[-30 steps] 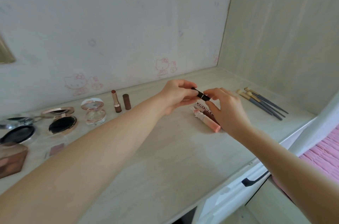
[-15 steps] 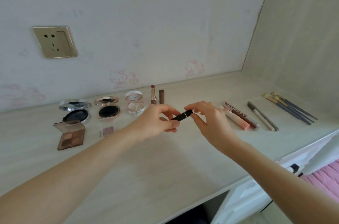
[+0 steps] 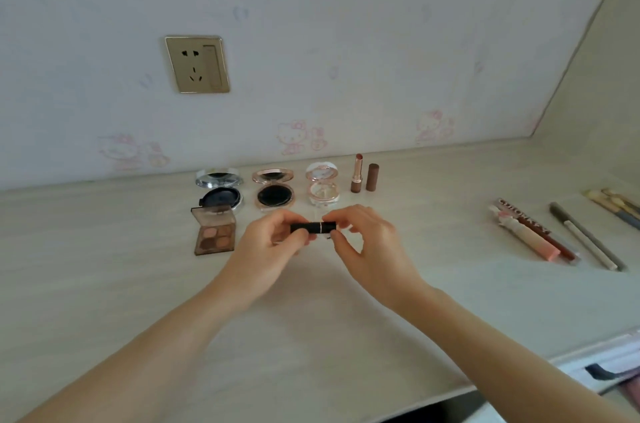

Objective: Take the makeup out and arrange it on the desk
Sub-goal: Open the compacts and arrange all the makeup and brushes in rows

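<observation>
Black cylindrical lipstick tube (image 3: 313, 227), level above the pale wooden desk (image 3: 311, 336), pinched at each end by left hand (image 3: 273, 249) and right hand (image 3: 370, 249). Open round compacts (image 3: 275, 195) stand just behind.

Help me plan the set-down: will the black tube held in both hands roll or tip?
The black tube looks round and rigid, so laid flat on the smooth desk it probably rolls. Stood upright like the open lipstick, it seems narrow and may tip.
</observation>
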A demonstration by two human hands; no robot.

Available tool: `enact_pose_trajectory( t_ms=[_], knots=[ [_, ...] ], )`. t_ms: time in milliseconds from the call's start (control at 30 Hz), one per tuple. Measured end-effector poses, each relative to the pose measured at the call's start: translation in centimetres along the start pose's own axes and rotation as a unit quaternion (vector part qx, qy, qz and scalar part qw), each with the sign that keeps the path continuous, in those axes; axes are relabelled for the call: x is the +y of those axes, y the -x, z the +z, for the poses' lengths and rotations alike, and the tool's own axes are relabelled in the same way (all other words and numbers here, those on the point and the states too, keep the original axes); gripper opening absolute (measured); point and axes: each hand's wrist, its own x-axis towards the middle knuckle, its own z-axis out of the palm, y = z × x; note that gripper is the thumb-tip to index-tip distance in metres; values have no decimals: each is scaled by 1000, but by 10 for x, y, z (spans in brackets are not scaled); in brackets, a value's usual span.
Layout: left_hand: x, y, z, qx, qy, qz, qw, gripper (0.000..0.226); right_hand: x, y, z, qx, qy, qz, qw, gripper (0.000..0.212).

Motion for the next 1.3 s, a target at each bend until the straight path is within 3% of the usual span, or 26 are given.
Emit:
enact_pose_trajectory(
  t_ms=[100, 367, 833, 933, 1100, 1300],
  knots=[
    [-2, 5, -4, 34, 38, 5, 999, 13, -10, -4, 14, 10, -33, 15, 999, 21],
    [-23, 17, -6, 109, -13, 87, 990, 10, -10, 0, 36, -6, -34, -17, 999, 22],
    [-29, 8, -8, 101, 63, 100, 988, 6, -2, -3, 38, -18, -34, -34, 999, 21],
    [-27, 10, -8, 83, 67, 105, 989, 7, -3, -2, 36, -16, -20, -40, 999, 13],
    [-28, 10, -9, 92, 26, 105, 990, 6, -8, 0, 27, 18, -36, -22, 999, 13],
    [-32, 10, -8, 68, -37, 90, 993, 8, -15, 3, 25, -27, -74, 5, 997, 22]
  ],
)
